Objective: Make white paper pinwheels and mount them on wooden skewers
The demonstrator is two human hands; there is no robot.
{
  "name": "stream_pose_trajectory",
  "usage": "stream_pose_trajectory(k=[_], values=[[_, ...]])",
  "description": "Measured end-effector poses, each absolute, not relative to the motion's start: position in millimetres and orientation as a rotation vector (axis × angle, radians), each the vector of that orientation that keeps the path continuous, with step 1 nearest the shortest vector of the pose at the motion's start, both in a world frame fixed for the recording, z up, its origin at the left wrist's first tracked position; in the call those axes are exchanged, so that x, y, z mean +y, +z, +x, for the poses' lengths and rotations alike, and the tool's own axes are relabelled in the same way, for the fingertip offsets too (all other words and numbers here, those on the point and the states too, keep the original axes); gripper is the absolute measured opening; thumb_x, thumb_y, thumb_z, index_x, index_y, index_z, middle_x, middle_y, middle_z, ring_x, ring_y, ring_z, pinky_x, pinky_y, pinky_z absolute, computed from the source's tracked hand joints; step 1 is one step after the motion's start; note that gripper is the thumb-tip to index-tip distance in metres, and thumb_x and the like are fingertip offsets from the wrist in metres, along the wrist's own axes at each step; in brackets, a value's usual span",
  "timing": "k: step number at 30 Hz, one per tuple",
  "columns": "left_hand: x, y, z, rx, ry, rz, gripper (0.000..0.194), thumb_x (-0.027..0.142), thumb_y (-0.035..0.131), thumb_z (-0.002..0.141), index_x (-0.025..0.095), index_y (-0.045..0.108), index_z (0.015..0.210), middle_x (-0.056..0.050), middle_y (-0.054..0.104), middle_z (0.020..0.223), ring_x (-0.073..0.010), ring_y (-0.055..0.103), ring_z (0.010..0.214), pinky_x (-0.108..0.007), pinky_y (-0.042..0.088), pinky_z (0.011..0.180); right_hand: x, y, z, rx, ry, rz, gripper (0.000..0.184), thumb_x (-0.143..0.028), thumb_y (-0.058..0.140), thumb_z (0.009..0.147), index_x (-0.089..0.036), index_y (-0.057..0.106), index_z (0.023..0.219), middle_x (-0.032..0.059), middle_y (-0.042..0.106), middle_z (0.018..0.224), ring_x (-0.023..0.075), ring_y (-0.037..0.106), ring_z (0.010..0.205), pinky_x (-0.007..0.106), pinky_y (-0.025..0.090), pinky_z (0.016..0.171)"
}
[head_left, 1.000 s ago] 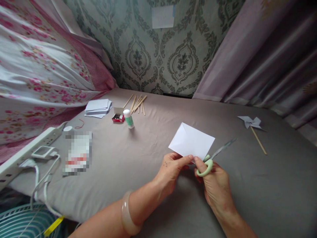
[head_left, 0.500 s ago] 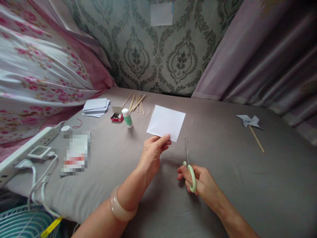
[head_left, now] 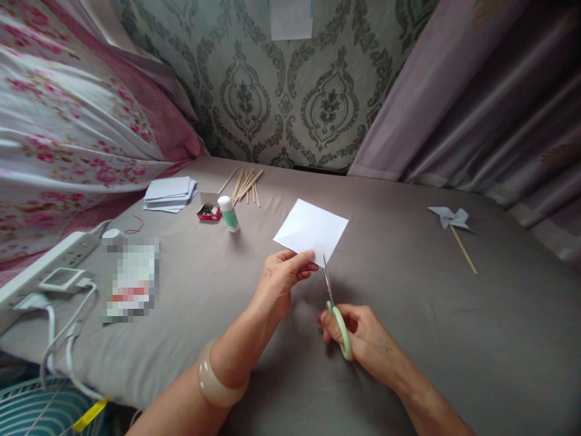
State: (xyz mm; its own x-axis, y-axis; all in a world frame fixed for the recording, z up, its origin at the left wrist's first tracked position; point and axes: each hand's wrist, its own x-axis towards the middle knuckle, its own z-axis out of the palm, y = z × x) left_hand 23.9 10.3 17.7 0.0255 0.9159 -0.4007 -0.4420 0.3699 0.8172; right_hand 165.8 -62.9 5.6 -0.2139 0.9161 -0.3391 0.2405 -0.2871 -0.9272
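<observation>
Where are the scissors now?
In the head view, the scissors are right of centre in the right hand, blade tips at the near corner of the white paper.

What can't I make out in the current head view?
Head view:
- Packet: any print, hidden by pixelation.
- Wall sheet: top, cut off by upper edge.
- Red box: contents, too small to identify.
- Scissors: whether their tips cut into the white paper, too small to tell.
- Teal grille: cut off by left and bottom edges.

Square paper (head_left: pixel 313 230): brightest patch, little detail
Surface (head_left: pixel 408 290): dim, soft shadow at near middle
Purple curtain (head_left: pixel 481 115): dark folds, stretched toward frame edge
Packet (head_left: pixel 132 281): masked by coarse pixel blocks
</observation>
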Motion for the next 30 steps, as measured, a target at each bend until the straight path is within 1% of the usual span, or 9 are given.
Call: stream_pose_trajectory(k=[2,6,13,20,24,26,30], values=[[10.0,17.9,24.1,1.087,1.122,0.565,0.018,0.022,0.08,0.058,0.012,0.066,0.064,-0.005,0.067,0.061,-0.0121,0.063,0.059,-0.022,0.045,0.059,-62.9,6.6,166.4,-1.406,1.55,-1.49,0.05,-0.063,0.06,0.075,-0.016,0.054,0.057,-0.0001,0.049,0.056,0.01,0.042,0.052,0.022,0.036,0.048],[9.4,18.1,24.6,1.094,1.108,0.578,0.018,0.023,0.08,0.059,0.012,0.067,0.064,-0.006,0.068,0.062,-0.012,0.063,0.059,-0.022,0.045,0.059,-62.7,8.7,166.8,-1.426,1.552,-1.511,0.048,-0.06,0.061,0.076,-0.016,0.053,0.057,-0.0025,0.046,0.054,0.0075,0.036,0.048,0.022,0.031,0.046],[10.6,14.2,23.6,1.062,1.104,0.591,0.019,0.024,0.08,0.058,0.012,0.067,0.064,-0.005,0.067,0.061,-0.0121,0.064,0.059,-0.021,0.045,0.058,-60.4,8.7,168.5,-1.431,1.548,-1.541,0.048,-0.06,0.063,0.074,-0.017,0.053,0.056,-0.0033,0.046,0.051,0.0066,0.035,0.044,0.022,0.026,0.042],[10.5,12.8,23.6,1.058,1.099,0.597,0.017,0.023,0.079,0.06,0.011,0.067,0.064,-0.004,0.067,0.062,-0.0121,0.065,0.059,-0.021,0.046,0.058,-59.7,7.3,168.9,-1.415,1.535,-1.589,0.05,-0.064,0.061,0.073,-0.018,0.051,0.056,-0.0039,0.045,0.049,0.0065,0.035,0.043,0.022,0.03,0.043],[11.1,13.7,23.9,1.065,1.101,0.594,0.016,0.021,0.079,0.06,0.011,0.066,0.063,-0.004,0.067,0.06,-0.0117,0.064,0.058,-0.021,0.045,0.057,-59.9,4.1,169.2,-1.393,1.522,-1.592,0.05,-0.065,0.06,0.074,-0.018,0.051,0.057,-0.0014,0.051,0.052,0.0081,0.04,0.047,0.023,0.033,0.047],[11.5,13.7,24.1,1.07,1.101,0.592,0.017,0.021,0.079,0.059,0.011,0.066,0.063,-0.004,0.067,0.061,-0.0119,0.064,0.058,-0.021,0.045,0.057,-60.0,2.6,169.6,-1.383,1.516,-1.598,0.05,-0.064,0.06,0.074,-0.018,0.05,0.057,-0.0012,0.051,0.052,0.0083,0.04,0.047,0.024,0.033,0.047],[11.5,13.3,24.3,1.067,1.105,0.587,0.017,0.022,0.079,0.059,0.011,0.066,0.063,-0.005,0.067,0.06,-0.0123,0.064,0.058,-0.022,0.045,0.058,-60.4,1.9,169.6,-1.379,1.506,-1.622,0.05,-0.063,0.061,0.073,-0.018,0.048,0.056,-0.0029,0.048,0.05,0.0077,0.037,0.047,0.024,0.03,0.046]])
